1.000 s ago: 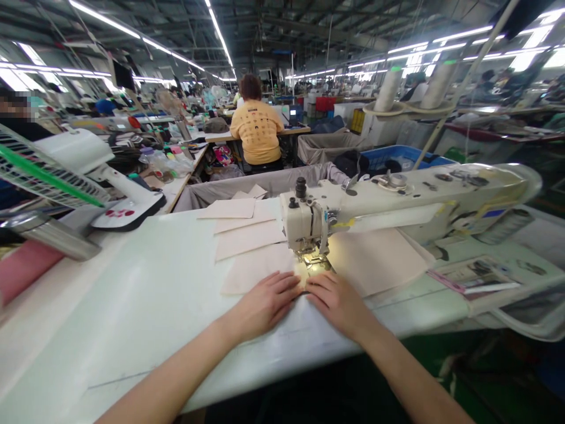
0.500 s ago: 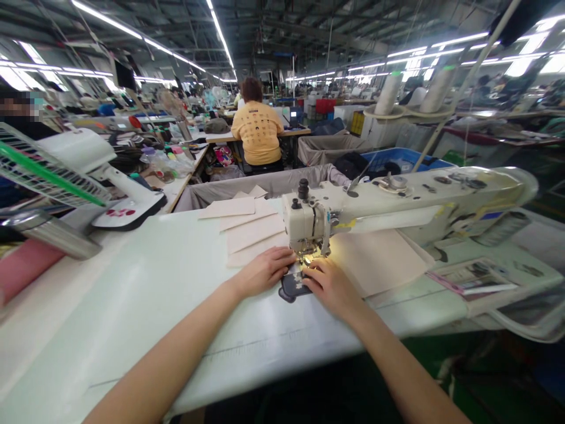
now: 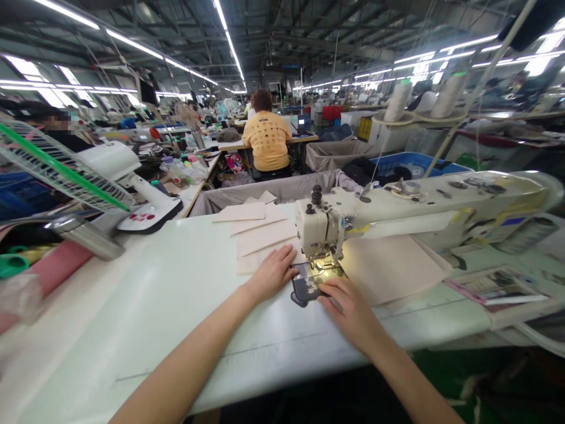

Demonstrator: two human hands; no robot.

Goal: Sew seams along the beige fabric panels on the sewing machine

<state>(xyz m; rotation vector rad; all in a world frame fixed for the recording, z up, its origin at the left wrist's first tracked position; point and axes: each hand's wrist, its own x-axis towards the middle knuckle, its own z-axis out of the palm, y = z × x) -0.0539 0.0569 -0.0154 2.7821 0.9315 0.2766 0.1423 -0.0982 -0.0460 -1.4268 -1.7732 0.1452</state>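
Observation:
My left hand (image 3: 274, 272) rests left of the sewing machine (image 3: 320, 221), fingers stretched and lying flat by the edge of cream fabric pieces (image 3: 260, 237). Its fingertips come close to the left side of the dark metal needle plate (image 3: 304, 288). At the plate's right front corner is my right hand (image 3: 348, 303), thumb and fingers apart, fingertips touching or just over the plate. I see nothing held in either hand. A lamp lights the bare metal under the presser foot (image 3: 324, 259). Right of the needle lies a larger cream panel (image 3: 392, 268), partly under the machine arm.
A white fan (image 3: 110, 162) and a steel flask (image 3: 86, 235) stand at the left. Thread cones (image 3: 398, 100) rise behind the machine. A tray of small items (image 3: 498, 288) lies at the right. A cloth-lined bin (image 3: 273, 182) and a person in yellow (image 3: 267, 138) are ahead.
My right hand has drawn back from the presser foot toward me, uncovering the lit plate. My left hand has shifted slightly away from the needle. The whole view has swung a little left.

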